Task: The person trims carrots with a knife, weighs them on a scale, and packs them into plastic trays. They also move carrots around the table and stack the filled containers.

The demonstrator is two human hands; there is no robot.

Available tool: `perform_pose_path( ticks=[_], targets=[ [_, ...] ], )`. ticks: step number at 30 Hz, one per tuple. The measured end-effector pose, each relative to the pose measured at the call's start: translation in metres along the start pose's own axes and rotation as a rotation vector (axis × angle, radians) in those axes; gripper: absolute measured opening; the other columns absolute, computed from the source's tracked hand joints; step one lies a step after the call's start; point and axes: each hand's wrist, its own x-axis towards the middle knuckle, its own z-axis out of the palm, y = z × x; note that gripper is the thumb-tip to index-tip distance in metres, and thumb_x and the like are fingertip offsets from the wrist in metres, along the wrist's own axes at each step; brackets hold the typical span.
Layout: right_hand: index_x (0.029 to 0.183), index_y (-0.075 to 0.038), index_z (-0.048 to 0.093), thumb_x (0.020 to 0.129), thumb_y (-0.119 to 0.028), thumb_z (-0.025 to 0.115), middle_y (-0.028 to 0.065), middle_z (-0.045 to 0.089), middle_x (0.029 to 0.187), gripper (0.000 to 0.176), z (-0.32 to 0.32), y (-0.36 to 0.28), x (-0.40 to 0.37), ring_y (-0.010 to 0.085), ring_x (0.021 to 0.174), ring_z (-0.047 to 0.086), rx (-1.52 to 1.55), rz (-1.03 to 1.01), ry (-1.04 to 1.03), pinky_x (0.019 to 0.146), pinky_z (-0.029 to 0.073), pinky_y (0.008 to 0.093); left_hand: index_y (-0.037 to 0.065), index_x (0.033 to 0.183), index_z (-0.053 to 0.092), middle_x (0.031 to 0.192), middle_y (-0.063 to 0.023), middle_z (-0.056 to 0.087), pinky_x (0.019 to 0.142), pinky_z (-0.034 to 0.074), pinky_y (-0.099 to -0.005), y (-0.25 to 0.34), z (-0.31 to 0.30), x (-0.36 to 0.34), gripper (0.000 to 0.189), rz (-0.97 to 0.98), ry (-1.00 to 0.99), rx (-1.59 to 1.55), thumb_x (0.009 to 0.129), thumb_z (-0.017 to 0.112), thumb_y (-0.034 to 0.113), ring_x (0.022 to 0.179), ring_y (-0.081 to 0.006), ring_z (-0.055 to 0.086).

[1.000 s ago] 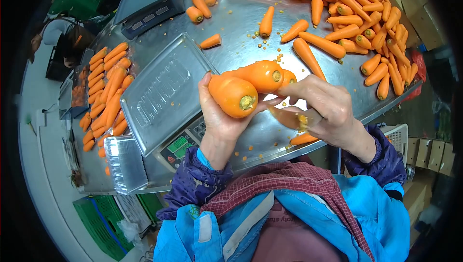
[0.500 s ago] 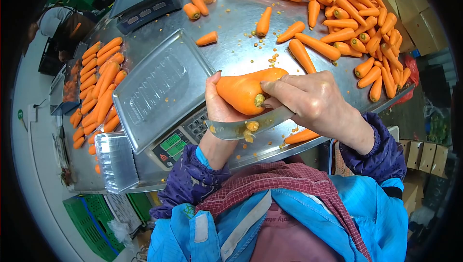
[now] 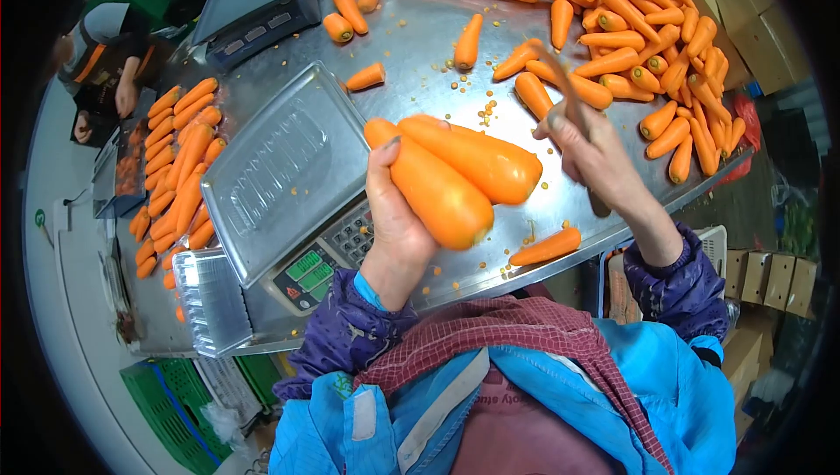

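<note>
My left hand (image 3: 398, 228) is closed around two large carrots above the table. The nearer carrot (image 3: 442, 195) points its thick end towards me; the other carrot (image 3: 499, 167) lies against it, pointing right. My right hand (image 3: 605, 158) grips a knife (image 3: 573, 101), slightly blurred, held upright and apart from the carrots. Left of my left hand stands a weighing scale (image 3: 312, 275) with a lit green display and a wide pan (image 3: 284, 164). A single carrot (image 3: 547, 247) rests near the table's front edge, below my right hand.
A large carrot heap (image 3: 647, 38) covers the table's far right. Packed carrots (image 3: 179, 169) lie at left beside stacked clear plastic trays (image 3: 213, 304). A second scale (image 3: 258, 7) stands at the back. Another person (image 3: 105, 64) is at far left. Small cut pieces (image 3: 487, 112) dot the table.
My right hand has moved the knife away from the carrots, rightwards, and the blade now points up. The carrots in my left hand have turned, showing both of them. The other person has leaned in.
</note>
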Motion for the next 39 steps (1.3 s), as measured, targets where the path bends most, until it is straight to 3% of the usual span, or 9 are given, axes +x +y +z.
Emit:
perform_pose_path(
  ticks=[3, 4, 9, 20, 22, 23, 28, 29, 39],
  targets=[
    [0.118, 0.003, 0.043, 0.090, -0.051, 0.046, 0.0085, 0.052, 0.087, 0.061, 0.013, 0.014, -0.004, 0.0078, 0.051, 0.049, 0.221, 0.202, -0.274, 0.043, 0.039, 0.0201, -0.001, 0.119, 0.044, 0.115, -0.0171, 0.050, 0.095, 0.041, -0.0456, 0.001, 0.004, -0.008, 0.061, 0.136, -0.103, 0.144, 0.071, 0.059, 0.033, 0.107, -0.0311, 0.050],
    [0.121, 0.004, 0.042, 0.088, -0.051, 0.049, 0.0046, 0.050, 0.074, 0.064, 0.020, 0.017, -0.006, 0.0063, 0.045, 0.046, 0.402, 0.224, -0.322, 0.038, 0.035, 0.0194, -0.002, 0.118, 0.045, 0.112, -0.0167, 0.051, 0.094, 0.043, -0.0400, 0.003, 0.008, -0.012, 0.060, 0.166, -0.157, 0.224, 0.069, 0.060, 0.030, 0.105, -0.0289, 0.052],
    [0.113, 0.004, 0.045, 0.087, -0.047, 0.054, -0.0026, 0.040, 0.052, 0.058, 0.040, 0.010, 0.012, 0.0050, 0.037, 0.038, 0.487, 0.227, -0.303, 0.034, 0.029, 0.0195, -0.002, 0.121, 0.043, 0.113, -0.0170, 0.051, 0.095, 0.042, -0.0423, 0.022, -0.002, -0.017, 0.063, 0.149, -0.185, 0.173, 0.069, 0.060, 0.029, 0.106, -0.0291, 0.051],
    [0.111, 0.003, 0.047, 0.087, -0.041, 0.057, -0.0025, 0.043, 0.059, 0.052, 0.090, -0.019, 0.034, 0.0035, 0.039, 0.038, 0.533, 0.191, -0.292, 0.035, 0.027, 0.0187, -0.003, 0.122, 0.042, 0.115, -0.0166, 0.051, 0.098, 0.040, -0.0430, 0.066, -0.022, -0.036, 0.065, 0.267, -0.162, 0.095, 0.069, 0.061, 0.028, 0.108, -0.0295, 0.051],
    [0.111, 0.002, 0.047, 0.085, -0.037, 0.060, -0.0038, 0.043, 0.060, 0.049, 0.094, -0.025, 0.039, 0.0027, 0.041, 0.037, 0.399, 0.140, -0.119, 0.037, 0.027, 0.0185, -0.002, 0.120, 0.041, 0.113, -0.0167, 0.051, 0.098, 0.040, -0.0444, 0.075, -0.019, -0.042, 0.062, 0.320, -0.146, 0.099, 0.069, 0.061, 0.026, 0.107, -0.0301, 0.051],
    [0.112, 0.001, 0.047, 0.083, -0.035, 0.062, -0.0046, 0.042, 0.060, 0.048, 0.091, -0.024, 0.042, 0.0026, 0.043, 0.037, 0.434, 0.157, -0.159, 0.038, 0.028, 0.0187, -0.002, 0.120, 0.041, 0.113, -0.0167, 0.051, 0.098, 0.040, -0.0444, 0.083, -0.018, -0.045, 0.062, 0.330, -0.145, 0.097, 0.069, 0.061, 0.026, 0.107, -0.0301, 0.051],
    [0.111, -0.001, 0.048, 0.082, -0.034, 0.063, -0.0051, 0.041, 0.060, 0.047, 0.098, -0.026, 0.046, 0.0027, 0.043, 0.037, 0.371, 0.157, -0.135, 0.038, 0.028, 0.0187, -0.003, 0.116, 0.043, 0.112, -0.0182, 0.049, 0.101, 0.037, -0.0464, 0.148, -0.025, -0.063, 0.057, 0.526, -0.133, 0.476, 0.069, 0.063, 0.021, 0.113, -0.0342, 0.046],
    [0.111, -0.001, 0.048, 0.082, -0.033, 0.062, -0.0049, 0.041, 0.060, 0.046, 0.099, -0.026, 0.046, 0.0028, 0.043, 0.036, 0.367, 0.178, -0.132, 0.038, 0.028, 0.0189, -0.001, 0.115, 0.043, 0.105, -0.0165, 0.054, 0.096, 0.042, -0.0446, 0.160, -0.028, -0.064, 0.052, 0.569, -0.144, 0.445, 0.070, 0.063, 0.019, 0.106, -0.0304, 0.052],
    [0.108, 0.001, 0.050, 0.081, -0.036, 0.064, 0.0011, 0.050, 0.063, 0.048, 0.113, -0.031, 0.052, 0.0043, 0.041, 0.040, 0.322, 0.173, -0.136, 0.037, 0.031, 0.0181, 0.001, 0.113, 0.044, 0.101, -0.0130, 0.054, 0.093, 0.044, -0.0413, 0.211, -0.046, -0.068, 0.049, 0.614, -0.127, 0.542, 0.071, 0.063, 0.016, 0.102, -0.0269, 0.053]
  ],
)
